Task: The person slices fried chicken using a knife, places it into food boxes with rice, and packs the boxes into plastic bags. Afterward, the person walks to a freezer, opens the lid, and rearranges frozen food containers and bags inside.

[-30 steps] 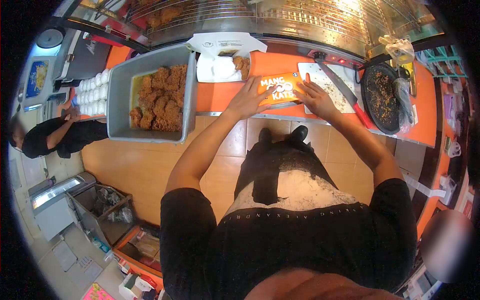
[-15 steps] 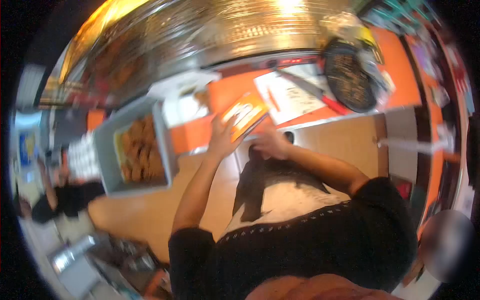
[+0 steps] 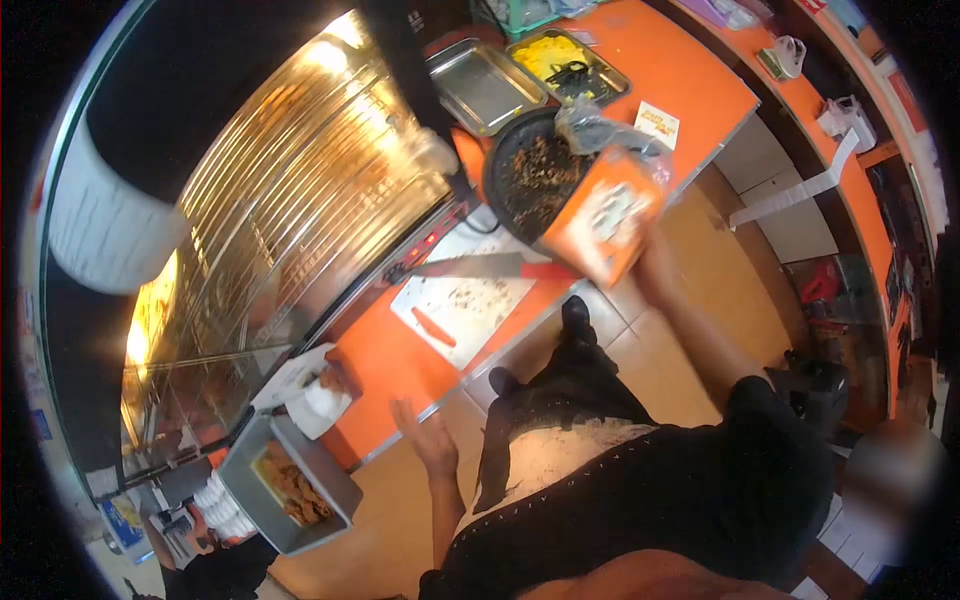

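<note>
An orange box with white lettering [image 3: 608, 215] is held up by my right hand [image 3: 655, 268] at its lower right side, over the edge of the round black pan [image 3: 532, 175]. My left hand [image 3: 430, 438] is apart from everything, fingers spread, beside the counter's front edge. Between the hands, a knife with a red handle [image 3: 480, 267] lies across the top of a white board [image 3: 465, 300] with crumbs on it. An open white box [image 3: 318, 395] holding a white bundle and a brown piece stands left of the board.
A grey tub [image 3: 345, 490] of fried pieces stands at the lower left, with a person's dark sleeve [image 3: 230, 570] near it. An empty metal tray [image 3: 485, 85] and a tray with yellow food [image 3: 550, 55] lie behind the pan. A lit glass cabinet [image 3: 300, 190] borders the counter.
The view has turned toward the counter's right end. The orange box has left the counter and moved right in my right hand. My left hand has let go of it.
</note>
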A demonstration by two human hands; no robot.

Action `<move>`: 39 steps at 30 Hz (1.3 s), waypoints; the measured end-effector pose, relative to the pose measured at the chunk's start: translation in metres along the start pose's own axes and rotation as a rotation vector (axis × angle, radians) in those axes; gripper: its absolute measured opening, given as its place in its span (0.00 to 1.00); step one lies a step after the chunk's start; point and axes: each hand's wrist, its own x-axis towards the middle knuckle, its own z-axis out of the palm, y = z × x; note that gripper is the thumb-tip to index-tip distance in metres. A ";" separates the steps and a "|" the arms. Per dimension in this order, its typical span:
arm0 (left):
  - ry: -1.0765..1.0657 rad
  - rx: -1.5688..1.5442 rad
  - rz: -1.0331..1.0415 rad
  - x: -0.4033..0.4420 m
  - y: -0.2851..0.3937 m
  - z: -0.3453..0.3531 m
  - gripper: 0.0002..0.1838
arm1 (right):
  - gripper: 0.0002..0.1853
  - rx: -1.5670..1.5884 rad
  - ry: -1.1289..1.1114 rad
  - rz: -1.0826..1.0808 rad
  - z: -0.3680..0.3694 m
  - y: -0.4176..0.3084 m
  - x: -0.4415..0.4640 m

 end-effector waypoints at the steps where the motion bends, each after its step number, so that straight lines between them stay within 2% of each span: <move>1: 0.001 0.002 0.006 -0.002 -0.010 0.008 0.33 | 0.22 0.019 0.062 -0.090 -0.048 -0.024 0.042; 2: 0.078 0.023 -0.037 -0.002 -0.021 0.018 0.31 | 0.24 0.108 0.130 -0.148 -0.085 -0.049 0.084; 4: 0.157 0.052 -0.078 0.000 -0.026 0.030 0.29 | 0.15 -0.088 0.431 -0.198 -0.170 -0.094 0.166; 5: 0.228 0.002 -0.191 0.000 -0.024 0.036 0.28 | 0.12 -0.149 0.428 -0.349 -0.212 -0.100 0.212; 6: 0.300 -0.049 -0.311 -0.003 -0.025 0.039 0.27 | 0.12 -0.189 0.508 -0.303 -0.237 -0.112 0.245; 7: 0.313 -0.042 -0.321 -0.007 -0.045 0.043 0.27 | 0.15 -0.168 0.564 -0.264 -0.236 -0.128 0.267; 9: 0.456 -0.185 -0.622 -0.029 -0.089 0.043 0.25 | 0.17 -0.204 0.433 -0.145 -0.338 -0.101 0.367; 10: 0.514 -0.221 -0.692 -0.041 -0.099 0.040 0.24 | 0.19 -0.228 0.366 -0.087 -0.386 -0.088 0.413; 14: 0.578 -0.282 -0.545 -0.070 -0.138 0.036 0.21 | 0.20 -0.767 0.275 -0.091 -0.394 -0.088 0.461; 16: 0.774 -0.465 -0.785 -0.030 -0.102 0.028 0.18 | 0.21 -0.968 0.225 -0.135 -0.404 -0.090 0.488; 17: 0.718 -0.332 -0.824 -0.025 -0.153 0.017 0.20 | 0.21 -1.037 0.212 -0.162 -0.406 -0.095 0.500; 18: 0.674 -0.394 -0.937 0.004 -0.115 0.002 0.21 | 0.22 -1.079 0.206 -0.198 -0.407 -0.099 0.510; 19: 0.842 -0.428 -0.870 0.023 -0.127 0.002 0.23 | 0.22 -1.087 0.211 -0.253 -0.398 -0.103 0.511; 21: 0.859 -0.418 -0.860 0.052 -0.151 -0.020 0.26 | 0.21 -0.883 0.313 -0.460 -0.337 -0.117 0.458; 22: 0.892 -0.435 -0.886 0.068 -0.158 -0.027 0.27 | 0.20 -0.659 0.364 -0.578 -0.240 -0.121 0.376; 23: 0.907 -0.467 -0.936 0.083 -0.178 -0.040 0.31 | 0.18 -0.494 0.349 -0.640 -0.154 -0.125 0.296; 24: 0.916 -0.489 -0.986 0.089 -0.193 -0.047 0.36 | 0.17 -0.360 0.275 -0.629 -0.085 -0.114 0.225; 25: 0.918 -0.499 -0.991 0.087 -0.207 -0.049 0.36 | 0.17 -0.372 0.100 -0.609 -0.095 -0.072 0.214; 26: 0.918 -0.522 -0.949 0.086 -0.222 -0.050 0.36 | 0.17 -0.439 -0.112 -0.535 -0.087 -0.027 0.187; 27: 0.916 -0.548 -0.908 0.086 -0.239 -0.047 0.35 | 0.15 -0.250 -0.174 -0.312 -0.033 0.014 0.133; 29: 0.896 -0.606 -0.830 0.088 -0.268 -0.034 0.35 | 0.11 -0.476 -0.419 -0.065 0.063 0.095 0.009; 30: 0.886 -0.640 -0.787 0.093 -0.279 -0.028 0.35 | 0.12 -0.520 -0.689 0.044 0.100 0.126 -0.032; 31: 0.846 -0.794 -0.774 0.090 -0.246 -0.029 0.31 | 0.16 -0.435 -0.693 0.234 0.147 0.153 -0.081; 32: 0.802 -0.948 -0.770 0.079 -0.195 -0.030 0.28 | 0.19 -0.486 -0.775 0.247 0.179 0.180 -0.107; 33: 0.757 -0.950 -0.752 0.067 -0.179 -0.021 0.24 | 0.23 -0.494 -0.788 0.284 0.206 0.208 -0.122; 35: 0.682 -0.987 -0.729 0.054 -0.158 -0.008 0.19 | 0.26 -0.620 -0.734 -0.153 0.248 0.265 -0.119; 37: 0.563 -1.122 -0.846 0.031 -0.126 0.001 0.17 | 0.37 -0.885 -0.671 -0.556 0.281 0.283 -0.100; 39: 0.369 -1.188 -0.966 0.010 -0.103 -0.005 0.18 | 0.34 -0.948 -0.570 -0.831 0.291 0.301 -0.063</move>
